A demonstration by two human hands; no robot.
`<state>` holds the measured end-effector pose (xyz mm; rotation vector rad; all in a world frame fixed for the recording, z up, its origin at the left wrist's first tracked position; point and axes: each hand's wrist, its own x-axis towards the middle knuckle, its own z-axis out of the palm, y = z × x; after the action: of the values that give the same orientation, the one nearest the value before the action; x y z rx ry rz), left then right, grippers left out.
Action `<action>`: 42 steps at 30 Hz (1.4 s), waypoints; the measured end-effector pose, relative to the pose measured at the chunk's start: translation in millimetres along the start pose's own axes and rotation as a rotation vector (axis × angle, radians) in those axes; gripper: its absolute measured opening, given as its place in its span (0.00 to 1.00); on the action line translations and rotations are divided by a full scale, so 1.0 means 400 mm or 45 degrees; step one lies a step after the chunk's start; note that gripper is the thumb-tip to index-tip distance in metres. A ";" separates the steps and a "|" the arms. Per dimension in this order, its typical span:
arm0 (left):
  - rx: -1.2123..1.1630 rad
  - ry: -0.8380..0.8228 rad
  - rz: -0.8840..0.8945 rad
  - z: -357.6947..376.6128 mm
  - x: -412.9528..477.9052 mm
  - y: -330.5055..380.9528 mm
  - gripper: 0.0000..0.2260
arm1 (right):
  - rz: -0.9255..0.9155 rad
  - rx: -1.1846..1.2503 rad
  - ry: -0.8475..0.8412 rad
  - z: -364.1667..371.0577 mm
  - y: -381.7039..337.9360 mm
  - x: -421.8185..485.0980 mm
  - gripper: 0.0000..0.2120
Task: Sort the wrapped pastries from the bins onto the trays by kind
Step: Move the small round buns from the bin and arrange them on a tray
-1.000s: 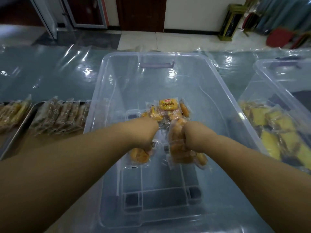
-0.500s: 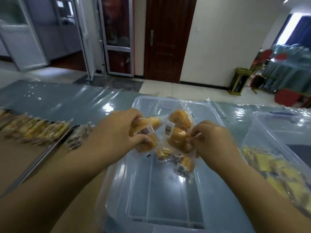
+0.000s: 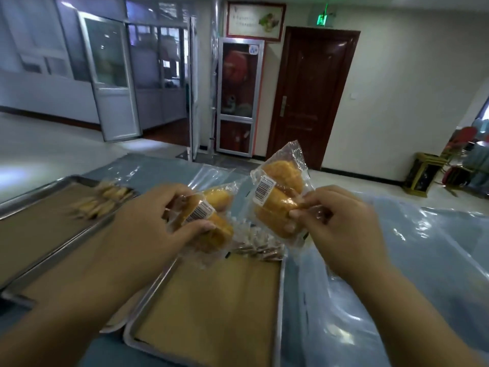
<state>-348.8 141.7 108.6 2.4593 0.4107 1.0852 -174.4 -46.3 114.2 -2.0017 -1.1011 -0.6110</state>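
Left fingers (image 3: 203, 227) were curled around a wrapped bun pack (image 3: 209, 223), thumb pressed under the barcode label; right fingers (image 3: 293, 215) pinched the lower edge of a second bun pack (image 3: 280, 200), holding it upright and tilted at frame centre. Left hand (image 3: 148, 221) and right hand (image 3: 344, 229) both sat mid-frame, packs close together but apart. Change vs a second ago: both hands were down inside the clear bin grabbing from the pile; half a second ago they were lifted over the bin; at this moment the bin was out of view and the packs hung above the near tray (image 3: 211, 313) in the lower centre. That tray was paper-lined and mostly bare, with a small row of darker wrapped pastries (image 3: 254, 245) at its far edge, just below the packs. A second tray (image 3: 39, 226) at left carried pale wrapped sticks (image 3: 105, 200), blurred. Tabletop (image 3: 397, 260) under plastic sheet at right. My read: pick and carry were done, placement was next. Risk: buns landing on a tray that already holds another kind.
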 end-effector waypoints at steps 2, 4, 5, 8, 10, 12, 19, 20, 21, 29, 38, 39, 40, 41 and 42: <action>-0.039 -0.044 -0.068 -0.081 -0.045 -0.093 0.12 | 0.036 0.005 -0.053 0.079 -0.096 -0.022 0.04; -0.087 -0.034 -0.183 -0.150 -0.101 -0.197 0.15 | 0.068 0.040 -0.108 0.168 -0.185 -0.051 0.04; -0.112 -0.020 -0.260 -0.178 -0.132 -0.247 0.16 | 0.087 0.062 -0.138 0.212 -0.226 -0.066 0.04; -0.191 -0.007 -0.501 -0.244 -0.229 -0.384 0.20 | 0.109 0.111 -0.277 0.341 -0.328 -0.106 0.03; -0.248 -0.022 -0.585 -0.279 -0.279 -0.467 0.20 | 0.103 0.124 -0.357 0.419 -0.380 -0.121 0.04; -0.263 -0.056 -0.647 -0.312 -0.316 -0.539 0.19 | 0.113 0.130 -0.407 0.496 -0.425 -0.128 0.04; -0.174 -0.004 -0.773 -0.399 -0.367 -0.788 0.09 | 0.176 0.104 -0.580 0.767 -0.527 -0.104 0.05; -0.137 -0.006 -0.778 -0.409 -0.362 -0.833 0.10 | 0.179 0.105 -0.597 0.812 -0.542 -0.095 0.05; -0.113 -0.007 -0.785 -0.419 -0.353 -0.879 0.10 | 0.187 0.116 -0.613 0.857 -0.555 -0.083 0.06; -0.123 -0.078 -0.929 -0.467 -0.195 -1.217 0.12 | 0.287 0.166 -0.619 1.173 -0.623 0.059 0.07; -0.285 -0.155 -0.992 -0.462 -0.071 -1.535 0.17 | 0.329 0.071 -0.689 1.394 -0.691 0.216 0.11; -0.306 -0.179 -0.994 -0.458 -0.058 -1.573 0.17 | 0.331 0.055 -0.680 1.416 -0.698 0.233 0.11; -0.323 -0.204 -0.988 -0.454 -0.043 -1.614 0.16 | 0.339 0.042 -0.668 1.439 -0.705 0.250 0.11; -0.333 -0.230 -0.977 -0.452 -0.024 -1.656 0.16 | 0.351 0.030 -0.657 1.464 -0.715 0.267 0.11; -0.342 -0.251 -0.961 -0.450 -0.002 -1.697 0.17 | 0.366 0.020 -0.645 1.491 -0.725 0.283 0.11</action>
<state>-551.0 777.1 -112.3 1.8816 0.9548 0.5283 -335.8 585.3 -51.2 -2.3107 -1.0597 0.0627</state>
